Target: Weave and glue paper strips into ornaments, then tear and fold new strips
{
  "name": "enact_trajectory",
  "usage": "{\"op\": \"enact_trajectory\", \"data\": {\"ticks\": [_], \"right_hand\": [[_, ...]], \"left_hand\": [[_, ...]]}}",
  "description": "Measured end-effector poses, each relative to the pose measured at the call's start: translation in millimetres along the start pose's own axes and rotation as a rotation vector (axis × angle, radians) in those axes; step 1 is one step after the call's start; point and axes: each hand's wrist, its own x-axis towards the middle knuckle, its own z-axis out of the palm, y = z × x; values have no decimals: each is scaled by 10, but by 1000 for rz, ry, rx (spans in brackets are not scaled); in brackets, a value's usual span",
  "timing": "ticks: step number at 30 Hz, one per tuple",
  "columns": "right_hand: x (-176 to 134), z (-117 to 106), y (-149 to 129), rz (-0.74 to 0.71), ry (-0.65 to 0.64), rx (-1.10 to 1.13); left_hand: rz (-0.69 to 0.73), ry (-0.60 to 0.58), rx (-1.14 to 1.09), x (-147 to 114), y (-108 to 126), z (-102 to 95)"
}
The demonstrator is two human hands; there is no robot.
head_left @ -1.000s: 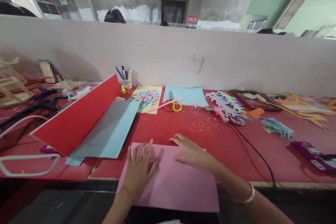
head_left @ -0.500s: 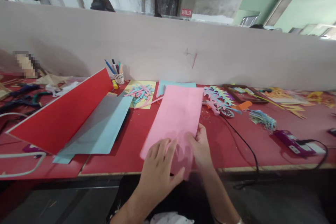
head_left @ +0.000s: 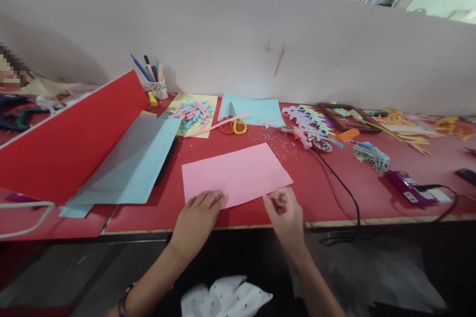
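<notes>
A pink sheet of paper (head_left: pixel 236 171) lies on the red tabletop in front of me, its long side running left to right and slightly tilted. My left hand (head_left: pixel 201 218) rests over its near left part, fingers stretched out and pressing on it. At the near right edge, my right hand (head_left: pixel 284 210) has its thumb and curled fingers closed at the paper's border. Beyond the sheet lie scissors (head_left: pixel 238 126) with red and yellow handles, and a light blue sheet (head_left: pixel 256 109) with small paper scraps.
To the left stand a red board (head_left: pixel 74 138) and a blue sheet (head_left: pixel 130 163). A pen cup (head_left: pixel 159 90) and a pile of paper strips (head_left: pixel 193 114) are farther back. A pink glue gun (head_left: pixel 299 136) trails a black cord; a purple power strip (head_left: pixel 411 188) lies right.
The pink sheet has turned from lengthwise to crosswise and come down flat, uncovering the scissors. My hands have moved apart, and the view has tipped downward.
</notes>
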Motion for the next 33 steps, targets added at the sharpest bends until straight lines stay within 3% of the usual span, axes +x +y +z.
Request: {"op": "enact_trajectory", "data": {"ticks": [2, 5, 7, 9, 13, 18, 21, 24, 28, 33], "right_hand": [[3, -60, -21, -232, -79, -213], [44, 17, -62, -530, -390, -469], [96, 119, -74, -640, -524, -571], [162, 199, -74, -721, -576, -608], [290, 229, -66, -853, -623, -584], [409, 216, -54, -918, -629, -576], [494, 236, -64, -945, -696, -575], [563, 275, -86, -996, -717, -643], [615, 350, -101, -1106, -635, -761], [678, 419, -64, -1156, -664, -776]], "left_hand": [[46, -4, -14, -34, -73, -2], [112, 48, -43, -75, -165, -12], [136, 96, -85, -97, -221, -14], [144, 134, -154, -114, -277, -5], [116, 188, -316, -120, -371, 30], [76, 220, -442, -112, -429, 72], [39, 215, -461, -121, -464, 97], [-40, 163, -446, -121, -492, 102], [-170, 10, -383, -95, -477, 67], [-227, 25, -274, -83, -440, 63]]}}
